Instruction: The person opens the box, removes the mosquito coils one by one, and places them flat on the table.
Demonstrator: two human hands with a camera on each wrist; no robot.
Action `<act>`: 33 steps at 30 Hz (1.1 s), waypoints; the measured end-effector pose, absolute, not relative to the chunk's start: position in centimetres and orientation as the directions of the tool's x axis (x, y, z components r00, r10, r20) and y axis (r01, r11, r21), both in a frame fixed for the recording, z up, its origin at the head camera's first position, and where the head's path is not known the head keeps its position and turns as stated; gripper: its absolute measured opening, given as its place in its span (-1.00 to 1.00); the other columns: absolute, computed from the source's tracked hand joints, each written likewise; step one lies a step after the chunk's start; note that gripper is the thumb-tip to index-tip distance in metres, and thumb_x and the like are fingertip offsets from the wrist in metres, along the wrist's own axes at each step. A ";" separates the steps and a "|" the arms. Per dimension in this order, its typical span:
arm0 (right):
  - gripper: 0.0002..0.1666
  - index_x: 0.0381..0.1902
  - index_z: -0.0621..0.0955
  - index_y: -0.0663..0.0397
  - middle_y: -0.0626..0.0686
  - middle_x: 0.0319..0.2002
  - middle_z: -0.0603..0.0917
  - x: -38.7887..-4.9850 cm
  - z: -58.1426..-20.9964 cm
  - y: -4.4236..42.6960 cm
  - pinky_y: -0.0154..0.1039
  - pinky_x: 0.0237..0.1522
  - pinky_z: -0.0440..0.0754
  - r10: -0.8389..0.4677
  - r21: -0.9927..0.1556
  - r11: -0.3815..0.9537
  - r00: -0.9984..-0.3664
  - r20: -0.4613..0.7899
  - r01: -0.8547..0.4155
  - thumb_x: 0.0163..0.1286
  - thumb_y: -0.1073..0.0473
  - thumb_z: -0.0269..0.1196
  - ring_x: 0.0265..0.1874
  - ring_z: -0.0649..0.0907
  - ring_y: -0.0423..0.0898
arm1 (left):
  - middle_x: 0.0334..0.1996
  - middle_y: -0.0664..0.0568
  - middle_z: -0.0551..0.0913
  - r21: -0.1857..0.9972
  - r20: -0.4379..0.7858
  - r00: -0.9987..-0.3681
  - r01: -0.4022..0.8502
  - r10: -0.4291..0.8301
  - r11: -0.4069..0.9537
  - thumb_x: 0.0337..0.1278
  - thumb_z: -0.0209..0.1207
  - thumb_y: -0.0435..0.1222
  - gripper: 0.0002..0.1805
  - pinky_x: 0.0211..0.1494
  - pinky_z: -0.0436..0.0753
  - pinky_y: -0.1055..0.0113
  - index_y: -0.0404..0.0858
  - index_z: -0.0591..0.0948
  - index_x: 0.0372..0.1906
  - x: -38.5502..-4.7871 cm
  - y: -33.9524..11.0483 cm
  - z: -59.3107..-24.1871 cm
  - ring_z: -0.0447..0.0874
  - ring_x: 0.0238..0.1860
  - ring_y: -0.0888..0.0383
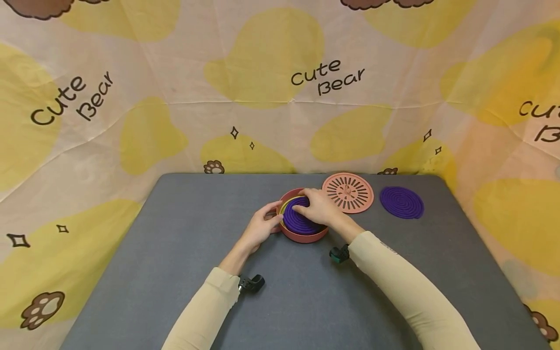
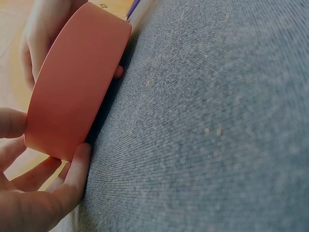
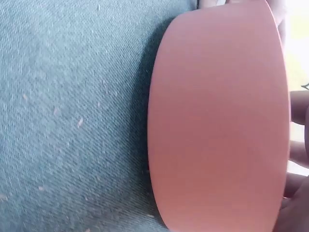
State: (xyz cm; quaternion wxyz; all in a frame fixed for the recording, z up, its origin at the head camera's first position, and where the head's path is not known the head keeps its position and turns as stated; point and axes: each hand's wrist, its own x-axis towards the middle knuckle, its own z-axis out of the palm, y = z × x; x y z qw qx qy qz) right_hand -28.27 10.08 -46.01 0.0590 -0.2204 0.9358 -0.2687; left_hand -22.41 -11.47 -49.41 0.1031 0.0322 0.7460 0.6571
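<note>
A round salmon-pink holder [image 1: 303, 238] stands on the table with a purple spiral coaster [image 1: 302, 221] inside it, over a yellow-green round piece [image 1: 283, 208]. My left hand [image 1: 259, 228] grips the holder's left side, thumb at the rim and fingers low on the wall, as the left wrist view shows. From the right, my right hand [image 1: 323, 209] reaches over the rim and holds the purple coaster, its thumb lying across the top and its fingers by the far edge. In the right wrist view the holder's wall [image 3: 217, 121] hides most of that hand.
Behind and right of the holder lies a pink slotted round lid [image 1: 348, 200] with a small knob. A second purple spiral coaster [image 1: 401, 202] lies farther right on the grey table [image 1: 175, 253]. A printed cloth [image 1: 262, 73] hangs along the table's back edge.
</note>
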 end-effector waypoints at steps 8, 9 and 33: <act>-0.20 0.31 0.58 0.09 0.20 0.28 0.55 -27.7 -46.4 9.8 0.17 0.31 0.44 -0.438 -0.437 0.807 -0.899 0.008 -0.397 0.27 -0.27 0.40 0.28 0.47 0.20 | 0.35 -0.18 0.44 0.987 -0.116 -0.976 -0.091 0.186 0.135 0.50 0.13 -0.33 -0.48 0.06 0.71 0.06 -0.10 0.43 0.48 -22.4 -11.3 -49.4 0.55 0.25 -0.09; -0.20 0.31 0.58 0.07 0.20 0.29 0.54 -27.6 -46.4 9.8 0.17 0.31 0.44 -0.435 -0.431 0.810 -0.900 0.010 -0.397 0.26 -0.27 0.41 0.29 0.46 0.19 | 0.36 -0.18 0.44 0.987 -0.116 -0.975 -0.091 0.188 0.136 0.50 0.12 -0.33 -0.48 0.07 0.71 0.06 -0.10 0.43 0.48 -22.3 -11.3 -49.4 0.55 0.25 -0.09; -0.17 0.32 0.59 0.01 0.18 0.15 0.46 -27.5 -46.4 10.1 0.10 0.17 0.49 -0.457 -0.476 0.757 -0.883 0.103 -0.447 0.16 -0.20 0.52 0.12 0.42 0.12 | 0.35 -0.18 0.44 0.987 -0.107 -0.976 -0.082 0.190 0.136 0.51 0.11 -0.33 -0.49 0.07 0.71 0.06 -0.11 0.42 0.48 -22.3 -11.4 -49.3 0.55 0.26 -0.09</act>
